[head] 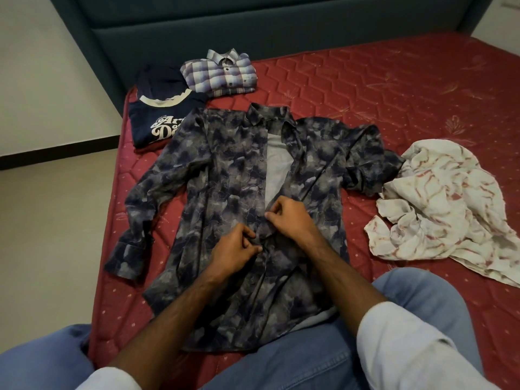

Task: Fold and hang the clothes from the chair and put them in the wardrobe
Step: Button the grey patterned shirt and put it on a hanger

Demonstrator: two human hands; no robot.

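— Two hands on one shirt, from where I stand. The patterned shirt lies face up on the mattress, collar toward the headboard, hem hanging over the near edge onto the person's jeans.

— And the hands?

— The left hand pinches the placket at mid-chest, fingers curled tight on the cloth. The right hand grips the other front edge just above it, also closed on fabric. Above them the shirt gapes open, showing its pale lining.

— Anything else on the bed?

— Near the far left corner, a folded plaid shirt, and beside it a folded navy T-shirt with white lettering, touching the patterned shirt's shoulder. Toward the right edge, a crumpled white cloth with red streaks, against the shirt's bunched sleeve.
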